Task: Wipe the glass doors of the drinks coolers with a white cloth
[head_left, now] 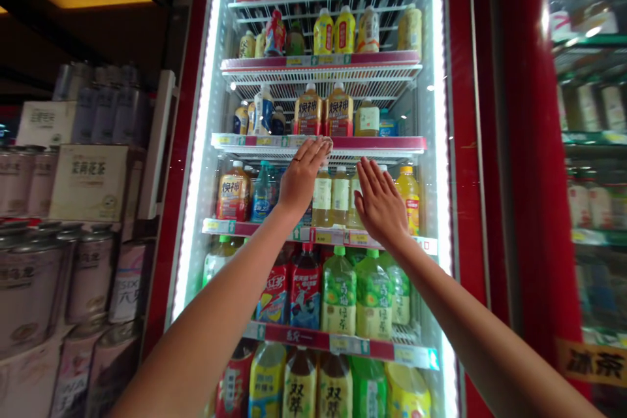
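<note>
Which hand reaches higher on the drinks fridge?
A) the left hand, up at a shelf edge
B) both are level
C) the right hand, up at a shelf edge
A: the left hand has its fingertips at the red shelf edge, while the right hand is lower, before the bottles.

This was a shop. Beyond the fingers (318, 147) stood a red-framed, lit drinks cooler (455, 144) with price-tagged shelves. Left of them, cardboard cartons (91, 179) were stacked.
</note>
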The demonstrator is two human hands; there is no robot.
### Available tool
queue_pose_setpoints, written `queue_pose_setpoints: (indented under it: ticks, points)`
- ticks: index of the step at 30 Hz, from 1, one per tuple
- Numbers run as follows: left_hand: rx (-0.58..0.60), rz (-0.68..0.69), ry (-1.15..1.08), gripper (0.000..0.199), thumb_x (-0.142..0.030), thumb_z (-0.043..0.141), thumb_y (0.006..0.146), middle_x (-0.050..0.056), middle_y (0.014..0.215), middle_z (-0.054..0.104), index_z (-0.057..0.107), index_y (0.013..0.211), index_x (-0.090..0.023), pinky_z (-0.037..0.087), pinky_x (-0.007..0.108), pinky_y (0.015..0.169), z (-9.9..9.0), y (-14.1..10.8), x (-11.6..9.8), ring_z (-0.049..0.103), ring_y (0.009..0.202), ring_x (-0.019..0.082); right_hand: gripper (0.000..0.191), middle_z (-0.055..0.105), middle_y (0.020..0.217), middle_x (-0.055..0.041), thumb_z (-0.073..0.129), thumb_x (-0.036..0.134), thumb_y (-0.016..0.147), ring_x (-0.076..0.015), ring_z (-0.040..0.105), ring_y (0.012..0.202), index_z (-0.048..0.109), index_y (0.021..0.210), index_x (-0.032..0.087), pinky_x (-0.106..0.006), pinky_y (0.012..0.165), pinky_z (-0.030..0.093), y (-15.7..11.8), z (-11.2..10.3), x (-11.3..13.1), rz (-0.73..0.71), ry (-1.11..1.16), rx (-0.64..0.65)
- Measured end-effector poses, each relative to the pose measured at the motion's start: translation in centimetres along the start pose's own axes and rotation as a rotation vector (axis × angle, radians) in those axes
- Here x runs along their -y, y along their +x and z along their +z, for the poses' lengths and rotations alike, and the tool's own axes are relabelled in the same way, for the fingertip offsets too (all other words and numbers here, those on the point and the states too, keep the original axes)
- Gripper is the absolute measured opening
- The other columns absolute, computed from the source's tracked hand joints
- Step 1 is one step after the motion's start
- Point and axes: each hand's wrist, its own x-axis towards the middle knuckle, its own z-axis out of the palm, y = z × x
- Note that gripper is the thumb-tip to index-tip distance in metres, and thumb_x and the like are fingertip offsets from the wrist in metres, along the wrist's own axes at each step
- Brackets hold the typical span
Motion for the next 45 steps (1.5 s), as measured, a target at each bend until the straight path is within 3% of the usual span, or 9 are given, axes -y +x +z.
queue_pose_setpoints:
  ticks: [4,7,12,16,21,28,36,41,45]
  points:
    - [0.108,0.039,0.021,0.073,-0.005,0.031,0.104,0.002,0.174,0.048,0.032,0.173,-0.028,0.037,0.043,0.137,0.0,-2.2,-2.7,0.035,0.166,0.022,0.076,0.022,0.182,-0.0082,0.027,0.034,0.115,-0.0277,0.025,0.168,-0.021,0.173,0.023,-0.054,0.137,0.029,-0.1,0.2,0.0,-0.015,0.015,-0.031]
    - [0.170,0.116,0.032,0.070,-0.006,0.031,0.105,0.002,0.174,0.048,0.038,0.171,-0.026,0.039,0.042,0.136,0.3,-0.7,-3.5,0.038,0.164,0.022,0.078,0.024,0.182,-0.0096,0.029,0.032,0.115,-0.0283,0.028,0.167,-0.022,0.173,0.023,-0.055,0.136,0.032,-0.2,0.4,-0.1,-0.030,0.019,-0.058]
    - [0.065,-0.002,0.024,0.075,-0.002,0.028,0.103,0.002,0.174,0.047,0.034,0.173,-0.029,0.039,0.046,0.135,0.4,3.2,-1.1,0.036,0.165,0.025,0.080,0.026,0.181,-0.0092,0.032,0.031,0.115,-0.0272,0.028,0.167,-0.023,0.172,0.024,-0.054,0.135,0.034,-0.1,0.4,-0.1,-0.038,0.015,-0.071]
    - [-0.049,-0.052,-0.031,0.076,-0.004,0.027,0.104,0.000,0.172,0.050,0.027,0.174,-0.034,0.039,0.051,0.135,0.8,3.1,0.0,0.037,0.165,0.025,0.080,0.023,0.182,-0.0064,0.033,0.031,0.114,-0.0264,0.027,0.168,-0.023,0.172,0.026,-0.053,0.136,0.031,0.0,0.3,0.0,-0.015,-0.002,-0.052]
    - [0.063,0.117,-0.033,0.075,-0.005,0.027,0.105,-0.002,0.172,0.051,0.029,0.173,-0.035,0.040,0.048,0.135,-0.2,1.9,1.0,0.040,0.163,0.023,0.079,0.022,0.183,-0.0042,0.032,0.032,0.114,-0.0273,0.027,0.168,-0.022,0.172,0.028,-0.053,0.137,0.031,0.0,-0.1,0.1,0.010,0.011,-0.011]
    - [0.112,-0.048,-0.087,0.082,0.000,0.025,0.099,0.000,0.177,0.043,0.025,0.175,-0.031,0.032,0.053,0.138,-1.7,1.2,2.7,0.030,0.168,0.024,0.076,0.021,0.183,-0.0072,0.033,0.037,0.114,-0.0268,0.022,0.170,-0.008,0.176,0.023,-0.052,0.139,0.026,0.2,-1.0,-0.2,0.045,0.064,0.120]
    - [0.156,0.069,-0.145,0.074,0.000,0.026,0.098,0.004,0.170,0.052,0.050,0.164,-0.023,0.045,0.049,0.131,-1.3,2.3,1.3,0.041,0.163,0.024,0.077,0.026,0.182,-0.0158,0.035,0.036,0.111,-0.0313,0.025,0.169,0.004,0.177,0.012,-0.055,0.137,0.030,1.6,-1.1,3.5,0.164,0.112,0.092]
    - [0.071,-0.088,-0.102,0.070,-0.006,0.031,0.102,0.006,0.171,0.052,0.043,0.169,-0.025,0.038,0.052,0.135,-1.7,1.7,2.5,0.037,0.165,0.026,0.076,0.026,0.182,-0.0097,0.032,0.033,0.112,-0.0277,0.024,0.169,-0.004,0.177,0.020,-0.055,0.137,0.029,3.6,0.4,6.4,0.055,0.162,0.061]
    - [0.164,0.013,-0.063,0.070,-0.006,0.028,0.103,0.003,0.173,0.049,0.043,0.168,-0.024,0.033,0.045,0.138,-2.1,0.6,2.8,0.035,0.166,0.022,0.074,0.022,0.183,-0.0091,0.029,0.032,0.112,-0.0285,0.023,0.169,-0.007,0.176,0.020,-0.056,0.137,0.028,4.0,2.0,8.3,0.114,0.140,-0.013]
